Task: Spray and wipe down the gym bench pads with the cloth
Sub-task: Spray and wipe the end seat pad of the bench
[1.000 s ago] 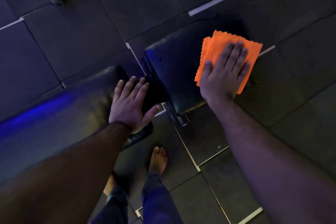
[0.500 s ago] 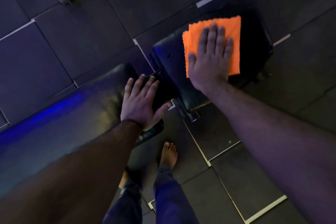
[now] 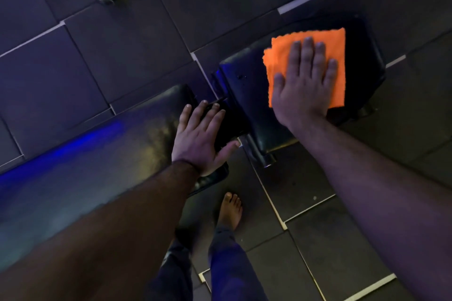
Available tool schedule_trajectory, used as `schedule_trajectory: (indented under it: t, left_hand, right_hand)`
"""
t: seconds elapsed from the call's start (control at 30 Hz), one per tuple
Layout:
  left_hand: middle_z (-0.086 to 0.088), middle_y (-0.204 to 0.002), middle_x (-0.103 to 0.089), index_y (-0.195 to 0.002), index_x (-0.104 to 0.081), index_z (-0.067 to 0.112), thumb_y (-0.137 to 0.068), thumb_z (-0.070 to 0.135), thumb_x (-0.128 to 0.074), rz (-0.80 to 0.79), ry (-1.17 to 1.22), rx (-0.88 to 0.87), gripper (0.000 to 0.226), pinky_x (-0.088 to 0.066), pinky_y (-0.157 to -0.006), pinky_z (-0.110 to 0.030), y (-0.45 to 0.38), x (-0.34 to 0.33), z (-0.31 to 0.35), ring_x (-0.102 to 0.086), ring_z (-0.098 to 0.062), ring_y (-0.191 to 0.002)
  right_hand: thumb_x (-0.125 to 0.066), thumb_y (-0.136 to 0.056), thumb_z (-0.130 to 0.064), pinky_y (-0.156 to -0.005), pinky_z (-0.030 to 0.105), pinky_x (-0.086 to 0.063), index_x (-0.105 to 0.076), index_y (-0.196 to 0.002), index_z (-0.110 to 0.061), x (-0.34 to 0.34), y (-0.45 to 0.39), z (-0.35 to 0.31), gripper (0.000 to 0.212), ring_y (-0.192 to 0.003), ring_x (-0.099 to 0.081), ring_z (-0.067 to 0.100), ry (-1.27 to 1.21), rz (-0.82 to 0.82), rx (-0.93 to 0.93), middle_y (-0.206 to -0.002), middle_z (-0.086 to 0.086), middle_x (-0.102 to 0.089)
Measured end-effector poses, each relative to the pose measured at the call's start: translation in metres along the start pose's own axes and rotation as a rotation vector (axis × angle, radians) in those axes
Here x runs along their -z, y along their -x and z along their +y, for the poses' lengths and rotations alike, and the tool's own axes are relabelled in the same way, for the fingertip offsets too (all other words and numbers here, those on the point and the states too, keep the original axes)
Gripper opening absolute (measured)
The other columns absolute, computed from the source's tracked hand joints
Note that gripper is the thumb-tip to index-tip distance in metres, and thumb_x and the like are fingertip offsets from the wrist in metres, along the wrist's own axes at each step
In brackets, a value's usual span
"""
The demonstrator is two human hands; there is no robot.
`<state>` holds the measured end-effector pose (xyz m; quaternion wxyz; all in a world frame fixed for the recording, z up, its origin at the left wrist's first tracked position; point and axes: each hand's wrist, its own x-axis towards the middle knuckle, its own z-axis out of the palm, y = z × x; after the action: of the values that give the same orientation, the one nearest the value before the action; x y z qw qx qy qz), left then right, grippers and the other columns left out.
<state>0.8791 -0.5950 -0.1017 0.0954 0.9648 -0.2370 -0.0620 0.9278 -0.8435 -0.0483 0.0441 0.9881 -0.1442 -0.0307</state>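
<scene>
While the left hand [image 3: 199,140] lies flat with fingers spread at the end of the long back pad [image 3: 117,144], the right hand [image 3: 303,85] presses an orange cloth [image 3: 281,56] palm-down onto the smaller seat pad [image 3: 244,95], gripping nothing, fingers extended and slightly apart. The cloth lies folded and flat across the far half of the black seat pad, a few droplets glinting on the bare vinyl just beside it. A bare foot [image 3: 231,210] stands on the dark tiled floor [image 3: 122,44] below the bench, under dim blue light.
</scene>
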Motion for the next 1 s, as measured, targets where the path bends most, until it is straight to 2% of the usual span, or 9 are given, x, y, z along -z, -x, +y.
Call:
schedule_trajectory:
  t: [0.07, 0.17, 0.3, 0.37, 0.53, 0.7, 0.8, 0.9, 1.0]
  left_hand:
    - [-0.006, -0.164, -0.054, -0.156, -0.054, 0.014, -0.099, 0.077, -0.041, 0.005, -0.007, -0.005, 0.086, -0.005, -0.135, -0.056, 0.0, -0.002, 0.0, -0.031, -0.035, -0.161]
    - [-0.007, -0.165, -0.053, -0.155, -0.056, 0.014, -0.098, 0.077, -0.04, -0.007, -0.016, -0.009, 0.086, -0.006, -0.135, -0.057, 0.001, -0.001, 0.001, -0.031, -0.035, -0.161]
    - [-0.008, -0.166, -0.052, -0.156, -0.055, 0.012, -0.098, 0.077, -0.039, -0.019, -0.009, -0.004, 0.089, -0.005, -0.135, -0.056, 0.001, 0.003, 0.001, -0.032, -0.035, -0.161]
    - [-0.008, -0.165, -0.053, -0.156, -0.055, 0.011, -0.098, 0.077, -0.039, -0.025, -0.013, -0.004, 0.089, -0.005, -0.135, -0.055, 0.002, 0.003, 0.002, -0.032, -0.035, -0.161]
    - [-0.007, -0.165, -0.052, -0.157, -0.054, 0.013, -0.099, 0.081, -0.037, -0.013, -0.014, -0.01, 0.09, -0.006, -0.135, -0.056, 0.0, 0.0, 0.0, -0.031, -0.034, -0.162]
    - [-0.007, -0.166, -0.052, -0.157, -0.053, 0.014, -0.098, 0.088, -0.022, -0.011, 0.017, -0.008, 0.1, -0.006, -0.135, -0.058, 0.0, 0.001, 0.001, -0.029, -0.034, -0.162]
    - [-0.008, -0.166, -0.052, -0.157, -0.054, 0.013, -0.097, 0.089, -0.019, -0.009, 0.027, -0.011, 0.102, -0.008, -0.135, -0.058, 0.001, 0.003, 0.001, -0.031, -0.034, -0.161]
    - [-0.009, -0.164, -0.054, -0.155, -0.056, 0.01, -0.099, 0.086, -0.013, -0.019, 0.031, -0.022, 0.104, -0.008, -0.135, -0.058, 0.002, 0.005, 0.001, -0.031, -0.034, -0.162]
    - [-0.01, -0.162, -0.056, -0.154, -0.056, 0.008, -0.1, 0.084, -0.008, -0.039, 0.034, -0.019, 0.105, -0.007, -0.135, -0.058, 0.002, 0.004, -0.002, -0.03, -0.033, -0.163]
  right_hand:
    - [-0.034, -0.108, -0.045, -0.131, 0.061, -0.01, -0.018, -0.169, -0.009, 0.006, -0.026, -0.024, 0.073, -0.165, -0.011, 0.037, -0.008, 0.001, -0.005, -0.178, 0.015, -0.016]
    - [-0.035, -0.108, -0.042, -0.131, 0.06, -0.014, -0.026, -0.168, -0.011, 0.008, -0.035, -0.054, 0.068, -0.164, -0.018, 0.036, -0.009, -0.008, 0.174, -0.176, 0.014, -0.025]
    - [-0.037, -0.109, -0.041, -0.132, 0.058, -0.012, -0.016, -0.17, -0.013, -0.007, 0.021, -0.049, 0.07, -0.165, -0.015, 0.034, -0.002, 0.01, 0.408, -0.179, 0.01, -0.017]
    - [-0.038, -0.109, -0.043, -0.133, 0.055, -0.009, -0.011, -0.171, -0.016, -0.017, 0.063, -0.022, 0.073, -0.166, -0.011, 0.031, 0.01, -0.01, 0.432, -0.18, 0.008, -0.011]
    - [-0.034, -0.109, -0.046, -0.131, 0.059, -0.011, -0.007, -0.172, -0.019, -0.017, 0.071, 0.063, 0.073, -0.166, -0.011, 0.034, -0.044, 0.035, 0.077, -0.18, 0.008, -0.008]
    - [-0.03, -0.107, -0.045, -0.131, 0.062, -0.012, -0.018, -0.17, -0.014, 0.003, -0.031, 0.011, 0.07, -0.164, -0.014, 0.039, -0.099, 0.075, -0.118, -0.178, 0.014, -0.017]
    - [-0.031, -0.106, -0.044, -0.13, 0.061, -0.016, -0.026, -0.168, -0.016, 0.002, -0.036, -0.027, 0.068, -0.163, -0.021, 0.038, -0.102, 0.03, 0.037, -0.176, 0.015, -0.024]
    - [-0.037, -0.105, -0.053, -0.13, 0.058, -0.017, -0.025, -0.169, -0.019, -0.009, 0.016, -0.029, 0.073, -0.162, -0.022, 0.037, -0.063, 0.023, 0.309, -0.176, 0.014, -0.023]
    - [-0.044, -0.09, -0.086, -0.133, 0.057, -0.011, -0.012, -0.172, -0.019, -0.023, 0.078, 0.006, 0.11, -0.166, -0.009, 0.034, 0.002, -0.037, 0.444, -0.18, 0.011, -0.005]
